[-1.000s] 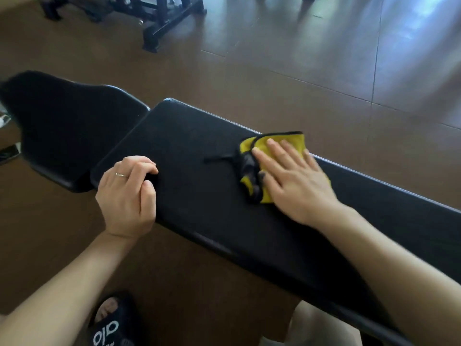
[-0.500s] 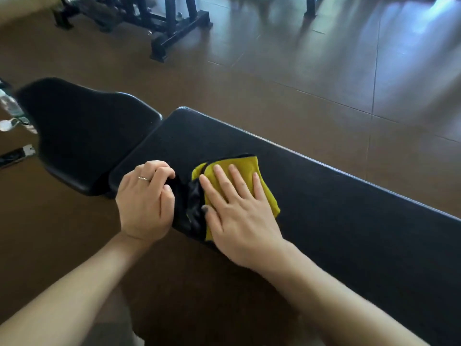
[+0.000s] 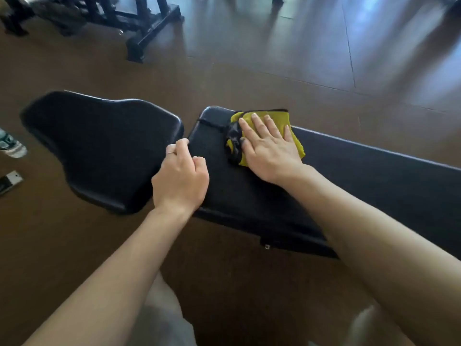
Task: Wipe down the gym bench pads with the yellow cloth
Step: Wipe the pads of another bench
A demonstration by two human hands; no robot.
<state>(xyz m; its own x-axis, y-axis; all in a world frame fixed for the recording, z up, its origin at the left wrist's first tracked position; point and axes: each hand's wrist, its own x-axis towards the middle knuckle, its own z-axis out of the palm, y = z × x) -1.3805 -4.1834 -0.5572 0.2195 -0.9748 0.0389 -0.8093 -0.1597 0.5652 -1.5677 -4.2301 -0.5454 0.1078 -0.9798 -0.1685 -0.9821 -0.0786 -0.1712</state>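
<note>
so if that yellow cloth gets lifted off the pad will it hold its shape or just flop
Probably flop: the yellow cloth lies folded and bunched under the flat right hand, with a loose dark edge crumpled at its left. It looks thin, so likely light. On the smooth long pad it should slide easily when pushed.

Bench layout

Long pad [image 3: 374,186] right, seat pad [image 3: 99,146] left, narrow gap between. Cloth [image 3: 274,121] on long pad's far left corner, right hand [image 3: 269,151] flat on it. Left hand [image 3: 180,181] at long pad's left end by the gap. Rack base [image 3: 149,33] on floor behind; bottle [image 3: 11,146] far left.
</note>
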